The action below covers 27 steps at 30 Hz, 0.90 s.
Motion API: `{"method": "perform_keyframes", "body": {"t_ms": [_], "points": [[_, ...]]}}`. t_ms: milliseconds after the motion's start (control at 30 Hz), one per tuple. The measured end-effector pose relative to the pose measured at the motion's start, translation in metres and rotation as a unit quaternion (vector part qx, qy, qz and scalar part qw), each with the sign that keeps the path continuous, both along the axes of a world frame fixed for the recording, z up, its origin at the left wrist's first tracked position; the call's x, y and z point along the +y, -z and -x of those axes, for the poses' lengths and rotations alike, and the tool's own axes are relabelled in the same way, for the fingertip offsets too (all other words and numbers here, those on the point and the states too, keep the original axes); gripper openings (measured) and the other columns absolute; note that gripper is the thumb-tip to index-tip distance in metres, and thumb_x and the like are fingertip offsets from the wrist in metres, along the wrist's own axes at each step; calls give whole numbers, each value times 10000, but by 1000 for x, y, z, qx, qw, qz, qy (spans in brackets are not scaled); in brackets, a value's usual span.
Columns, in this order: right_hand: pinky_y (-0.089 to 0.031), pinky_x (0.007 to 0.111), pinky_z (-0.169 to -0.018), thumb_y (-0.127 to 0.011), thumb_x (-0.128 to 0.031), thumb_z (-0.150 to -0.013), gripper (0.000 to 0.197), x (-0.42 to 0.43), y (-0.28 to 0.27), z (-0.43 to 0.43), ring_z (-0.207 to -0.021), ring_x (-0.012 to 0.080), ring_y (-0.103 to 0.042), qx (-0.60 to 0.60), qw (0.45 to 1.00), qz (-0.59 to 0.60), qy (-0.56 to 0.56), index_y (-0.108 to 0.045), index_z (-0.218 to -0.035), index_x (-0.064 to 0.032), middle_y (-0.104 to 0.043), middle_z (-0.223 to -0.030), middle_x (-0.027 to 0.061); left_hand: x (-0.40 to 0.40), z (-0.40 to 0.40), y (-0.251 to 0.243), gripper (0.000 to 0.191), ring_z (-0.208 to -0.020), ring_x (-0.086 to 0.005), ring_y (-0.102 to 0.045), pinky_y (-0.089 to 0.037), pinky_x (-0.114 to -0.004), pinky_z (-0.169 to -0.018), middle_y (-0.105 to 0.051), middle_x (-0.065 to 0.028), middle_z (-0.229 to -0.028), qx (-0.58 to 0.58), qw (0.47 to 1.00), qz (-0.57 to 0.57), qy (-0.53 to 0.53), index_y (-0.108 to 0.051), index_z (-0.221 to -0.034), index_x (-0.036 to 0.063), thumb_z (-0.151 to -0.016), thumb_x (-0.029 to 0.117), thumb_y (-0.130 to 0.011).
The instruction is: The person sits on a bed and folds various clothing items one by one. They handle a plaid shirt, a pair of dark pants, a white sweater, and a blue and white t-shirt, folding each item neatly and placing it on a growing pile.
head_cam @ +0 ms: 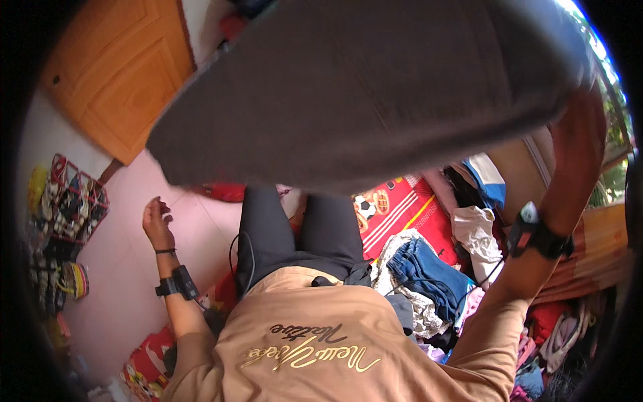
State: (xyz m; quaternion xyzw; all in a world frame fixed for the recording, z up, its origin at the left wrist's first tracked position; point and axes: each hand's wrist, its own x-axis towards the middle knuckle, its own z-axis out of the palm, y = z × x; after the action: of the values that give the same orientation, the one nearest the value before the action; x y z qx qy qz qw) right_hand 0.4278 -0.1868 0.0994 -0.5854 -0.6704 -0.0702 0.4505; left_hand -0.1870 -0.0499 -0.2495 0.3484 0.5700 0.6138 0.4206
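Observation:
A large dark grey cloth (351, 95), likely a garment, hangs in the air across the upper view. My right hand (580, 98) is raised at its right corner and grips it; the fingers are blurred and mostly hidden there. Lower down on the left, my left hand (157, 217) is held out over the pale floor (196, 221), fingers loosely curled and holding nothing. The cloth's left edge is above that hand, apart from it. Beneath the cloth, my legs (266, 236) in dark trousers stretch forward.
To the right lie blue denim (427, 271) on patterned white cloth (424, 314), a white garment (477, 241) and a folded stack (482, 176). A red patterned sheet (402, 216) is beneath. At left are a wire rack (80, 201) and a wooden door (125, 70). Cables run from both wrist devices.

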Motion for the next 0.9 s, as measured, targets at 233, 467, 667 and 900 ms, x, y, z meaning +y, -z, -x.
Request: {"method": "perform_keyframes", "body": {"t_ms": [233,467,667,900], "points": [[-464,317,-690,-571,40,-749,216,-83,261,-29,-765,277,-587,-56,951,300,52,-587,-958,-11,-591,-829,184,-25,19,45,245,-696,-71,-516,-414,-193,-567,-567,-3,-818,66,995,47,58,-586,-1042,51,-905,249,-537],[-471,354,-746,-538,-25,-783,327,-139,389,3,-899,316,-621,35,863,483,143,-542,-1109,-4,-617,-928,231,-38,-67,46,306,-837,-133,-578,-471,-249,-740,-609,-43,-913,189,911,64,360,-574,-1066,18,-851,233,-612],[-417,420,-892,-504,72,-676,483,-74,336,6,-1012,386,-519,-20,939,324,115,-489,-1149,-27,-544,-1076,239,-33,-137,41,361,-864,-310,-587,-468,-344,-793,-611,-125,-913,432,761,-81,477,-580,-1061,42,-743,186,-671],[-345,396,-986,-569,37,-652,501,-7,318,37,-1171,306,-447,-160,912,372,-58,-529,-1136,-88,-503,-1226,125,-51,-153,-113,201,-689,-269,-574,-451,-341,-600,-566,-105,-741,321,617,-59,716,-649,-899,43,-705,94,-653]]}}
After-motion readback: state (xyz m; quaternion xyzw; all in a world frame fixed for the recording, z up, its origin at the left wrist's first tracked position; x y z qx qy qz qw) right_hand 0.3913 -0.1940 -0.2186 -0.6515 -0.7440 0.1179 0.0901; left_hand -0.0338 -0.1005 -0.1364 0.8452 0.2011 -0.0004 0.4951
